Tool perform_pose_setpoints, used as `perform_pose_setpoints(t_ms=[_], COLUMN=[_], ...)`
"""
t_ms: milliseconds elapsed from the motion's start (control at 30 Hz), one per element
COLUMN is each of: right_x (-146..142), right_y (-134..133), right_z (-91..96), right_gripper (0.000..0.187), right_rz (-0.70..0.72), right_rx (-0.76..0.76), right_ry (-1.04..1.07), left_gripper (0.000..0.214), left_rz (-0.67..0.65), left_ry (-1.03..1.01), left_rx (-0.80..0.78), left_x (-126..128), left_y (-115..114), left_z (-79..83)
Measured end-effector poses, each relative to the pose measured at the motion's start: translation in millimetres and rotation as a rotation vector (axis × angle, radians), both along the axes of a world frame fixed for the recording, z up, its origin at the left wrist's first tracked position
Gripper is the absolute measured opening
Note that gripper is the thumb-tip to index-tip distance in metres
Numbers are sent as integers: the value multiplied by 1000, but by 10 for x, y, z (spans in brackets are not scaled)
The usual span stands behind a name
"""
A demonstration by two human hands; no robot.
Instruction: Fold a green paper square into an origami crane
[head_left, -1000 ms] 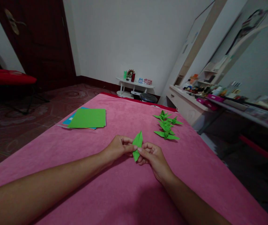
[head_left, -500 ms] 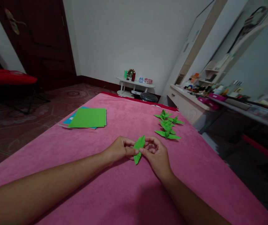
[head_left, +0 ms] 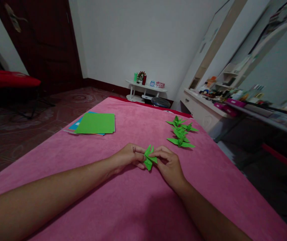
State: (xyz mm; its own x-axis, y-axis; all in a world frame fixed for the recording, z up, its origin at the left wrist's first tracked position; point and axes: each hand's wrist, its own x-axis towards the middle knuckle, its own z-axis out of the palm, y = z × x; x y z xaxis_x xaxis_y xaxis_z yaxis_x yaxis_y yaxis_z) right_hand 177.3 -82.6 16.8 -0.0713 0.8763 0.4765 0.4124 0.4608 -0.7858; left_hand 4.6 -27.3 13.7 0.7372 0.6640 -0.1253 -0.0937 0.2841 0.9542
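Observation:
Between my two hands is a folded green origami paper, with two narrow points up and a flap sticking out to the right. My left hand pinches its left side with thumb and fingers. From the right, my right hand grips the flap between thumb and forefinger. Both hands are just above the pink cloth. Several finished green paper cranes sit in a cluster beyond my right hand. A stack of square paper sheets, green on top and blue beneath, lies beyond my left hand.
Past the far edge of the pink surface stands a white shelf with small items. On the right is a dressing table crowded with bottles and boxes. A red chair stands at the left near a dark door.
The green paper has gone from a closed leaf shape to one with spread points and a flap out to the right. My right fingers have shifted over onto the flap. The view has tilted slightly.

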Motion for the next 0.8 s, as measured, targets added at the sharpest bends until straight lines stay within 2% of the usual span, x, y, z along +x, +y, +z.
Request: perform_pose_setpoints(t_ms=[133, 800], right_x=[21, 49], right_y=[-11, -23], right_z=[-12, -38], right_gripper=[35, 34], right_rz=[40, 53], right_rx=[-7, 155], right_ry=[-11, -270], left_gripper=[20, 19], left_rz=[3, 55], left_ry=[-29, -88], left_rx=[-24, -65], left_x=[-12, 8], left_y=[29, -22], left_z=[-18, -33])
